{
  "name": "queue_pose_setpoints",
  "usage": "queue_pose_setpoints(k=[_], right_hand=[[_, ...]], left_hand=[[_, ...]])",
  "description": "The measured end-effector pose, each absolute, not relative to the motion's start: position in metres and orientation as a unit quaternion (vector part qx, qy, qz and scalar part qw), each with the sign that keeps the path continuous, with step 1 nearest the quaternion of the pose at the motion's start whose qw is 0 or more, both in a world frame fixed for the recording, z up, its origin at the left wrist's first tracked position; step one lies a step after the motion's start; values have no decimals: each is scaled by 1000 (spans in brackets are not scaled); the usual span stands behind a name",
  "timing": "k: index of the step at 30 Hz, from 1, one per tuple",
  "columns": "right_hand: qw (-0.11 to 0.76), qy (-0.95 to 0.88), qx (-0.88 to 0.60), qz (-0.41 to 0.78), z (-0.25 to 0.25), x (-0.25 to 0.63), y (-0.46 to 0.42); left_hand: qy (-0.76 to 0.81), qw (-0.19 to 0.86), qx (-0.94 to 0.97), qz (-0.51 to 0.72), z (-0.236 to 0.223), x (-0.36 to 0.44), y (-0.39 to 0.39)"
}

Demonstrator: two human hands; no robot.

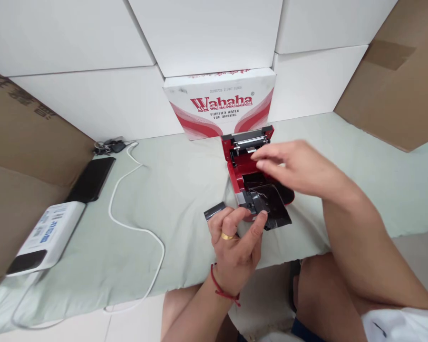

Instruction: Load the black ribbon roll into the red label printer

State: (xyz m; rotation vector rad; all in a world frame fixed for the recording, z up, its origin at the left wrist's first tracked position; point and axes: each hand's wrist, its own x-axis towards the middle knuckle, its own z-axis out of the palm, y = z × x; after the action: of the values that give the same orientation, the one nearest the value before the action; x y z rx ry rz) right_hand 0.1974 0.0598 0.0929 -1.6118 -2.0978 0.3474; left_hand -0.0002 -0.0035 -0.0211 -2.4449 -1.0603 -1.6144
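Observation:
A small red device [239, 176] with its lid open lies on the pale green cloth [185, 190], showing a grey roller at its far end. My left hand [235, 242], with a gold ring and a red wrist cord, pinches a black glossy film [271, 204] at the device's near end. My right hand [292, 164] hovers over the open device, its fingers stretched toward the inside. A small dark strip [214, 210] lies beside my left fingers.
A Wahaha water carton [219, 102] stands behind the device against white foam blocks. A black phone [92, 178], keys [109, 146], a white power bank [46, 237] and a white cable [135, 228] lie left. Cardboard [395, 76] leans at both sides.

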Motion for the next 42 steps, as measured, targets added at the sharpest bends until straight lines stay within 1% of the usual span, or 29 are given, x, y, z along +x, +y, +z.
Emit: queue_pose_setpoints(k=[2,3,4,6,8,9,13,14,16,19,22,26,29,35,39,42], right_hand=[[357,-721,-590,72,97,202,62],[385,-712,-586,36,97,204,66],[393,-715,-578,5,94,205,72],[362,-744,-561,-16,85,206,85],[321,-770,-552,-2,76,205,93],[315,-775,-548,7,72,205,92],[353,-769,-534,12,67,207,60],[350,-767,-537,26,66,208,49],[324,-766,-551,74,61,211,29],[295,-760,-563,134,49,217,10],[316,-752,-561,143,35,222,6],[342,-755,-543,132,22,224,4],[353,-753,-545,111,16,223,-1],[389,-736,-539,128,14,224,2],[412,-715,-543,153,17,226,8],[399,-721,-546,153,16,227,9]], left_hand=[[-337,13,-783,-522,-20,-2,-3],[-335,13,-783,-524,-20,-2,-3],[-333,13,-783,-525,-20,-2,-3],[-327,11,-783,-530,-20,-1,-2],[-319,8,-783,-534,-20,1,-3],[-316,7,-783,-536,-20,1,-3],[-310,-2,-787,-533,-19,0,-3],[-313,-12,-783,-538,-19,-2,-2],[-330,-48,-762,-555,-20,-6,2],[-372,-138,-726,-562,-22,-12,11],[-393,-215,-730,-517,-23,-15,22],[-415,-226,-757,-452,-19,-15,31],[-434,-252,-748,-434,-16,-16,34],[-397,-408,-674,-471,-18,-18,29],[-388,-448,-634,-497,-17,-12,24],[-407,-473,-571,-533,-16,-4,26]])
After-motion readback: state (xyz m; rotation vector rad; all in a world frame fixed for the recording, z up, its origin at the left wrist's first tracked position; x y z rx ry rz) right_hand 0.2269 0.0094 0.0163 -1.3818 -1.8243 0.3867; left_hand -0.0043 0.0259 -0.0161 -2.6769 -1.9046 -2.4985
